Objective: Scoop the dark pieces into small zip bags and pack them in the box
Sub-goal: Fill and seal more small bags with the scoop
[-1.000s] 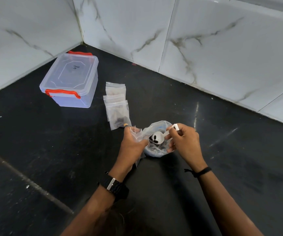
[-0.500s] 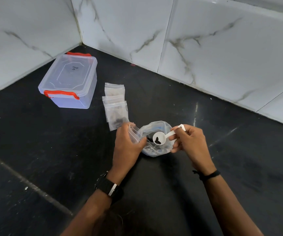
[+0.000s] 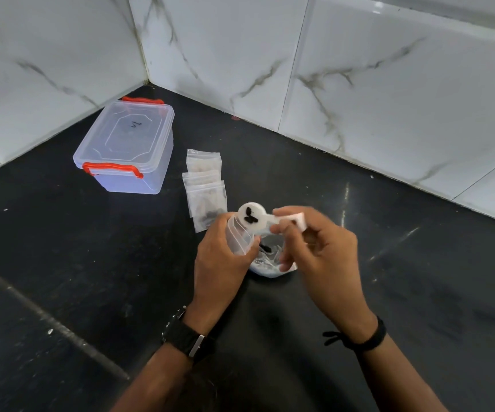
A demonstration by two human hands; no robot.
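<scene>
Left hand (image 3: 221, 263) fingers curled round a small clear plastic zip bag (image 3: 239, 237), mouth up and open. Right hand (image 3: 319, 251) pinches the handle of a white plastic measuring scoop (image 3: 252, 219); its bowl sits just above the left fingertips at the bag mouth, holding a few black irregular dark pieces (image 3: 249, 217). Larger crumpled clear bag (image 3: 267, 263) lies under both hands. Clear lidded plastic box with orange latches (image 3: 127, 147) well apart, closed.

clear box lid (image 3: 127, 135), small dark handwritten mark at its centre, too unclear to read
</scene>
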